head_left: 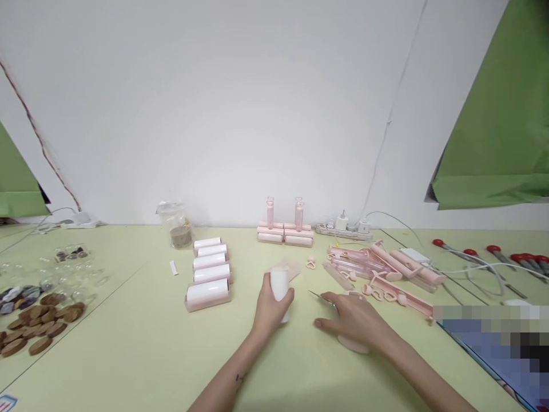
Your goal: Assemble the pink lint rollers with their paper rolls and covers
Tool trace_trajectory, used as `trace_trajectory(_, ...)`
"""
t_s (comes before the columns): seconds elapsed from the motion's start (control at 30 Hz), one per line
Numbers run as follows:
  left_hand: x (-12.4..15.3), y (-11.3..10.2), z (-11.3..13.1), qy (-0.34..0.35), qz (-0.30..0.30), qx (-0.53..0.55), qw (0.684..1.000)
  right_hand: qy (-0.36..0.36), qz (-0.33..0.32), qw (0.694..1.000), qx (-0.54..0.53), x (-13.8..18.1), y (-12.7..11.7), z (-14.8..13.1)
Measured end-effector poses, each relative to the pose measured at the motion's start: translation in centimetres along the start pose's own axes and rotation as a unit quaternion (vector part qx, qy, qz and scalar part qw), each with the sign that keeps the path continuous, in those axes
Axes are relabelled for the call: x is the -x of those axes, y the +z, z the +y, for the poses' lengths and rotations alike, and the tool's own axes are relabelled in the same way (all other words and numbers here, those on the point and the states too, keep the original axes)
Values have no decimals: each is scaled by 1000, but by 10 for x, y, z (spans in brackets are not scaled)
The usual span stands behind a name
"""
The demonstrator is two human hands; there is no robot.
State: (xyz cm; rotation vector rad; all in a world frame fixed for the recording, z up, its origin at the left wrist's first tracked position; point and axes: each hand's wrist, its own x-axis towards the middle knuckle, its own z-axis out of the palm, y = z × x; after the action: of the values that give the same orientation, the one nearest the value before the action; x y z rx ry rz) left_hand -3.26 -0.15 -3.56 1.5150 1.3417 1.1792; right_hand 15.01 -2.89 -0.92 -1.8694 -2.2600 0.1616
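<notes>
My left hand (271, 303) is closed round a white roll (279, 284), held upright just over the table. Just behind that roll lies a thin, clear pinkish piece (291, 268). My right hand (354, 320) is palm down on the right, its thumb apart from the fingers. Under its fingers a pointed metal blade (321, 296), seemingly of scissors, sticks out to the left. A pale pink rounded part (354, 344) shows below the palm; the hand covers the rest. Left of my hands stands a column of white rolls in pink holders (208, 293).
Loose pink holder parts (386, 266) and heart-shaped pieces (310, 263) lie at the right. Assembled pink sets (285, 234) stand by the wall near a power strip (343, 230). Red-handled tools (493, 250) and cables are far right; brown discs (40, 329) are left.
</notes>
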Motion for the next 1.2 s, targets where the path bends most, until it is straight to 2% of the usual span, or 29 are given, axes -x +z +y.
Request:
trace_trajectory(0.1, -11, -14, -2, 47, -17, -172, 984, -18, -20, 999, 26, -4, 5, 8)
trace_trajectory(0.27, -25, -39, -6, 78, -58, -258, 961, -68, -47, 996, 18, -9, -3, 29)
trace_trajectory(0.47, -34, -61, -1, 95, -124, -314, 936, -96, -47, 994, 29, -8, -12, 45)
trace_trajectory(0.57, -34, -59, -1, 98, -126, -313, 936, -110, -26, 993, 44, -10, -15, 52)
trace_trajectory(0.63, -31, -53, -1, 96, -118, -304, 940, -109, 11, 992, 56, -12, -16, 54)
trace_trajectory(0.7, -26, -46, -1, 97, -103, -293, 946, -85, 57, 994, 42, -13, -16, 51)
trace_trajectory(0.77, -19, -39, 1, 103, -72, -276, 953, -68, 90, 993, -20, -12, -15, 40)
trace_trajectory(0.9, -4, -34, 7, 124, -16, -219, 968, -117, 84, 978, -148, -3, -14, 4)
trace_trajectory(1.03, 3, -37, 9, 135, -18, -285, 949, -144, 77, 974, -156, 6, -9, -20)
trace_trajectory(1.2, 6, -40, 7, 122, -40, -349, 928, -152, 69, 976, -137, 7, -4, -23)
